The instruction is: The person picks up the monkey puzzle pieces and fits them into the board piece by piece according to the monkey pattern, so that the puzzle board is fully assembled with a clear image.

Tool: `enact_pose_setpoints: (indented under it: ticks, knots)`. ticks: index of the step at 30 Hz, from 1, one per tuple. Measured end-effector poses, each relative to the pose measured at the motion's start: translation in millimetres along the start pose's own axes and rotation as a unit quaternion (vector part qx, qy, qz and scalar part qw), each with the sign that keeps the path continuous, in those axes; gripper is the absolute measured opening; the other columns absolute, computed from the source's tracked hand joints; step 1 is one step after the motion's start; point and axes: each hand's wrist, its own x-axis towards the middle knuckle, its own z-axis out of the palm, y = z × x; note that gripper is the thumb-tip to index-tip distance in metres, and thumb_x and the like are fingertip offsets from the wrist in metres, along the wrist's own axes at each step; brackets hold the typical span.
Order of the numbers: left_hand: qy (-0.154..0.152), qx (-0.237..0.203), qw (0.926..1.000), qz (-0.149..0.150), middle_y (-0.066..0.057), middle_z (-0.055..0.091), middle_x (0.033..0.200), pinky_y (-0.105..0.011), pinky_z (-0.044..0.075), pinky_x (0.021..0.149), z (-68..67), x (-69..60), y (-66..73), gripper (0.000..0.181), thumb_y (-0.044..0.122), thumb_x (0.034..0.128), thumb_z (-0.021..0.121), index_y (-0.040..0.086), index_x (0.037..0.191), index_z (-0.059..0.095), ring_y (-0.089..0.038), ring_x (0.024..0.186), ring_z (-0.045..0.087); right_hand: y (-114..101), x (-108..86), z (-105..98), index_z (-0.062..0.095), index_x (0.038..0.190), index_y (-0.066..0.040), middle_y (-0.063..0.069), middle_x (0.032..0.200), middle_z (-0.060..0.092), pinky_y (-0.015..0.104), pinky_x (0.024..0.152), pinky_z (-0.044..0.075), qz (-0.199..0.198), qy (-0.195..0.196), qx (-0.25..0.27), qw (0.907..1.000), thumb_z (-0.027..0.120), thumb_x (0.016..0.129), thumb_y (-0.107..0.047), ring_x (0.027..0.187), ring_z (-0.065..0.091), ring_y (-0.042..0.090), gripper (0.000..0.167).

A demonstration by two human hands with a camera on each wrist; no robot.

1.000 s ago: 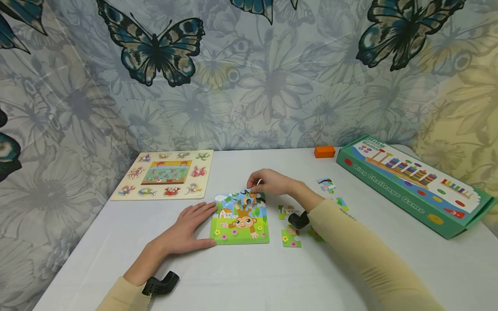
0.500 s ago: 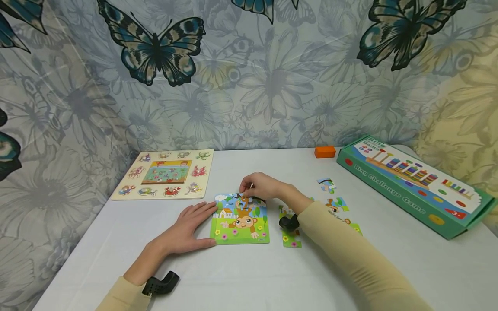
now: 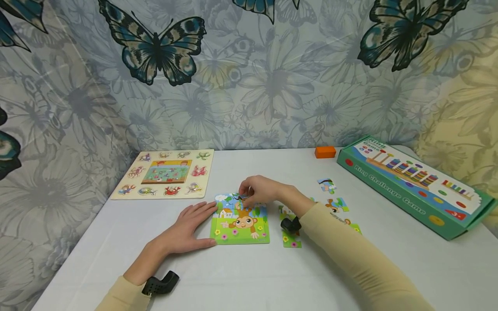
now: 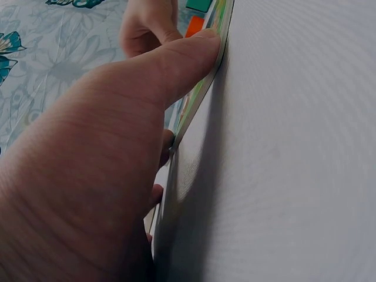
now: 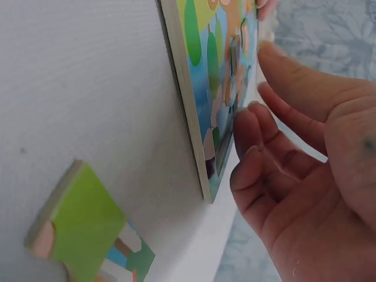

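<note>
- The monkey puzzle board (image 3: 239, 240) lies flat on the table (image 3: 241, 280), between the two hands.
- The left hand (image 3: 189, 231) is spread flat along the board's left side, fingers extended, their tips at its far-left part and the thumb on its near-left corner.
- The right hand (image 3: 262, 190) is bent over the board's far edge, thumb and fingers above the middle of its far part; I cannot tell whether a piece is between them.
- Just right of the board lies a green-edged piece (image 3: 292, 242), partly hidden by the black wrist camera (image 3: 291, 224).
- Farther right of the board lie a blue-and-white piece (image 3: 327, 185) and a monkey-face piece (image 3: 337, 204), the latter partly behind the sleeve (image 3: 342, 242).
- Beyond the board to its left is a sea-animal board (image 3: 120, 196); beyond it to the right, an orange block (image 3: 324, 152) and, well apart, a green game box (image 3: 412, 185).
- A second ago the right hand was at the board's far-right corner; it has moved left to the middle.
- The left hand and the board have stayed in place.
</note>
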Motion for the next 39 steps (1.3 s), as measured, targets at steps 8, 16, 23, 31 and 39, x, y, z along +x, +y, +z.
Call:
enact_pose_setpoints:
  ticks: [8, 16, 23, 31, 39]
  knots:
    - [-0.004, -0.001, 1.0000, -0.003, -0.004, 0.033, 0.162, -0.057, 0.010, 0.118, -0.5, -0.2, 0.9, 0.088, 0.055, 0.0869, 0.072, 0.011, 0.156, 0.040, -0.033, 0.150, 0.022, 0.4, -0.9, 3.0, 0.071, 0.110, -0.008, 0.000, 0.099, 0.058, 0.025, 0.079, 0.049, -0.009, -0.015, -0.031, 0.9994, 0.081, 0.088, -0.018, 0.086, 0.056, 0.013, 0.025]
    - [-0.003, -0.001, 1.0000, -0.003, -0.004, 0.033, 0.162, -0.058, 0.011, 0.117, -0.7, 0.2, 1.3, 0.089, 0.056, 0.0866, 0.072, 0.011, 0.156, 0.040, -0.033, 0.150, 0.022, -2.3, -0.2, 3.3, 0.070, 0.111, -0.008, 0.000, 0.104, 0.057, 0.025, 0.079, 0.050, -0.007, -0.020, -0.044, 0.9988, 0.078, 0.091, -0.011, 0.088, 0.057, 0.013, 0.022]
    - [-0.001, 0.002, 1.0000, -0.002, -0.004, 0.034, 0.162, -0.058, 0.011, 0.117, -1.2, 0.4, 2.2, 0.089, 0.055, 0.0864, 0.072, 0.010, 0.156, 0.040, -0.034, 0.149, 0.023, -6.7, 1.3, 2.2, 0.070, 0.113, -0.007, 0.000, 0.107, 0.057, 0.025, 0.083, 0.050, -0.011, -0.030, -0.055, 0.9980, 0.077, 0.091, -0.010, 0.091, 0.057, 0.013, 0.023]
    - [-0.001, -0.001, 1.0000, -0.004, -0.004, 0.033, 0.162, -0.058, 0.011, 0.117, -1.4, 0.6, 2.0, 0.089, 0.056, 0.0865, 0.072, 0.011, 0.156, 0.040, -0.033, 0.150, 0.022, -7.2, 4.1, 3.1, 0.071, 0.113, -0.008, -0.001, 0.105, 0.057, 0.026, 0.083, 0.049, -0.004, -0.031, -0.065, 0.9974, 0.077, 0.091, -0.009, 0.091, 0.056, 0.015, 0.022]
    - [-0.001, 0.002, 1.0000, -0.003, -0.003, 0.033, 0.162, -0.058, 0.011, 0.118, -1.0, 0.2, 1.1, 0.089, 0.057, 0.0864, 0.072, 0.011, 0.156, 0.040, -0.033, 0.150, 0.022, -5.5, -1.0, -3.0, 0.071, 0.118, -0.006, 0.003, 0.111, 0.061, 0.027, 0.086, 0.050, -0.015, -0.019, -0.044, 0.9987, 0.078, 0.091, -0.012, 0.097, 0.060, 0.016, 0.029]
